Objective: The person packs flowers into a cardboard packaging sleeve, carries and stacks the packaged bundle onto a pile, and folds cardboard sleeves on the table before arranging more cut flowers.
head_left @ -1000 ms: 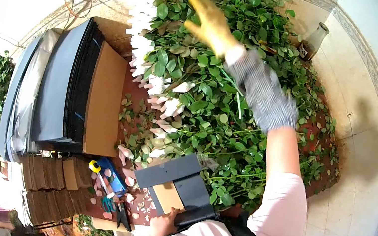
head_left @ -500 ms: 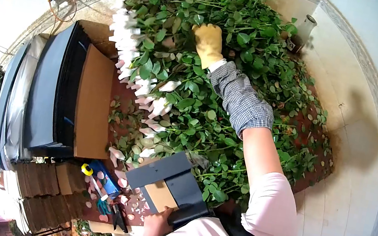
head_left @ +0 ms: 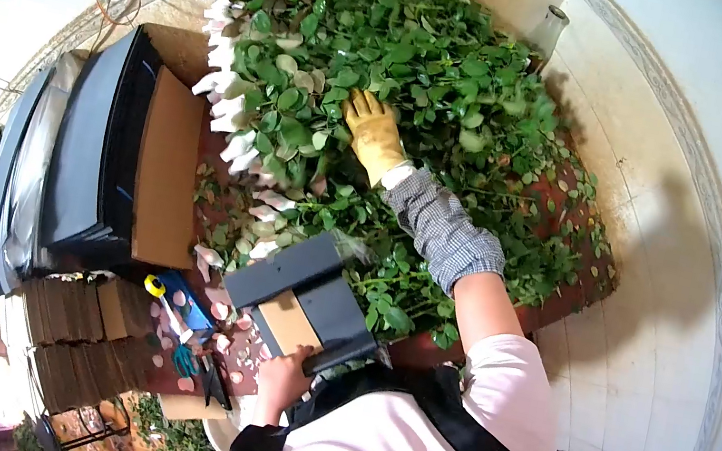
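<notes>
My right hand (head_left: 374, 138), in a yellow work glove under a checked sleeve, lies on a heap of leafy rose stems (head_left: 419, 62). Its fingers are extended and slightly spread over the leaves. The flower ends, wrapped in white sleeves (head_left: 228, 113), line the heap's left side. Bare, my left hand (head_left: 284, 378) grips the near edge of a black folded cardboard piece (head_left: 336, 313) with a tan panel (head_left: 291, 321). That piece lies tilted in front of my body, touching the near stems.
Left of the heap stand large black and brown cardboard sheets (head_left: 169, 172). Below them are stacked brown cardboard pieces (head_left: 75, 339). A blue box (head_left: 191, 300), scissors (head_left: 183, 360) and scattered petals lie by my left hand. A clear bottle (head_left: 550, 32) stands at the back right, against tiled wall.
My gloved right hand has come nearer my body, and its curled fingers have straightened. Stems in the heap have shifted toward me. My left hand stays on the cardboard; the view has tilted slightly.
</notes>
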The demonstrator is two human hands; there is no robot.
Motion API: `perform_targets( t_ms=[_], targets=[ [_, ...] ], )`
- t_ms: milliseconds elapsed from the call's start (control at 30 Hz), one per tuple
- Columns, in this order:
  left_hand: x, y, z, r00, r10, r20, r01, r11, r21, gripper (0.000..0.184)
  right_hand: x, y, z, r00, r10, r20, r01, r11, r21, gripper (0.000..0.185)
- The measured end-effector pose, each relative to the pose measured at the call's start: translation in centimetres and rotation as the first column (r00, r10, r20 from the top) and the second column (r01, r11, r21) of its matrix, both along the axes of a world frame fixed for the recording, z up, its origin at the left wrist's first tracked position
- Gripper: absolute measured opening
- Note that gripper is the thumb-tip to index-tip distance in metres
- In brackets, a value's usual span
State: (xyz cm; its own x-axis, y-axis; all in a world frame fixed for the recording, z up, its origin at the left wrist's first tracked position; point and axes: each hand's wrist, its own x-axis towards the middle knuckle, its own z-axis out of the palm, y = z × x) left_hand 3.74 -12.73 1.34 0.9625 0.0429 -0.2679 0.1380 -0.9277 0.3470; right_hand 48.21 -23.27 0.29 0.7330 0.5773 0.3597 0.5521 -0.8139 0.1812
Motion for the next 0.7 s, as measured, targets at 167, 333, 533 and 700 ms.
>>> perform_targets(
  t_ms=[167, 333, 533, 700],
  targets=[
    [-0.3, -0.3, 0.1, 1.0, 0.008, -0.011, -0.008, 1.0, 0.02, 0.041, -2.8, -3.4, 3.2, 0.942, 0.268, -0.202, -0.179, 0.91, 0.373, 0.064],
    [0.0, -0.3, -0.3, 0.998, 0.04, -0.05, -0.039, 0.999, 0.017, 0.041, -5.3, -3.9, 4.3, 0.998, -0.05, 0.026, 0.05, 0.998, -0.035, 0.058],
    [-0.4, -0.1, -0.5, 0.995, 0.059, -0.081, -0.06, 0.998, -0.006, 0.045, -0.5, -3.8, -4.6, 0.994, -0.102, -0.041, 0.088, 0.959, -0.268, 0.053],
    [-0.1, 0.0, -0.5, 0.999, -0.018, -0.043, 0.02, 0.998, 0.053, 0.038, -2.3, -3.2, 4.7, 1.0, -0.026, -0.008, 0.026, 0.999, -0.032, 0.049]
  ],
)
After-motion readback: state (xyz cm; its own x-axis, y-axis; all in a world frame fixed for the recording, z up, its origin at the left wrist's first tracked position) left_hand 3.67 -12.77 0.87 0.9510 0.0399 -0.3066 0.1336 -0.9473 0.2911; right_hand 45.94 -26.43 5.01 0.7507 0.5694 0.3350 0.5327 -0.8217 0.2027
